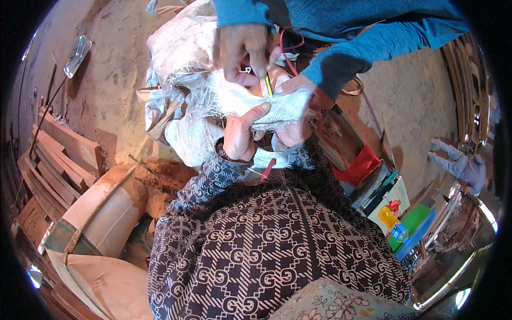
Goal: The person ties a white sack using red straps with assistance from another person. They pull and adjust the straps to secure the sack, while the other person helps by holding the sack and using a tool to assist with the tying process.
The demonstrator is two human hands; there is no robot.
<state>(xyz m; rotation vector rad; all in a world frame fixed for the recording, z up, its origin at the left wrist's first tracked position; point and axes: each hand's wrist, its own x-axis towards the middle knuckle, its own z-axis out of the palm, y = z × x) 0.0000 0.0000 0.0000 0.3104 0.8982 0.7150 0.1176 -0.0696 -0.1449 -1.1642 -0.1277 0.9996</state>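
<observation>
My left hand (238,137) is closed on the frayed edge of a white woven sack (290,111), its thumb pressed on top. My right hand (294,133) grips the same sack from beneath; most of its fingers are hidden by the fabric. Across from me a co-worker's hand (244,52) holds a slim yellow-and-black tool (269,85), its tip down at the sack. The co-worker's other hand (318,97) rests at the sack's right side. Below my hands, against my patterned jacket, is a red-handled tool (268,169) with a thin shaft.
A bulky pile of whitish sacks (184,50) stands at far left of the work. Wooden planks (64,152) and filled sacks (109,210) lie left. On the right are an open box (341,136), a yellow bottle (388,217), a green basin (416,224) and another person (461,165).
</observation>
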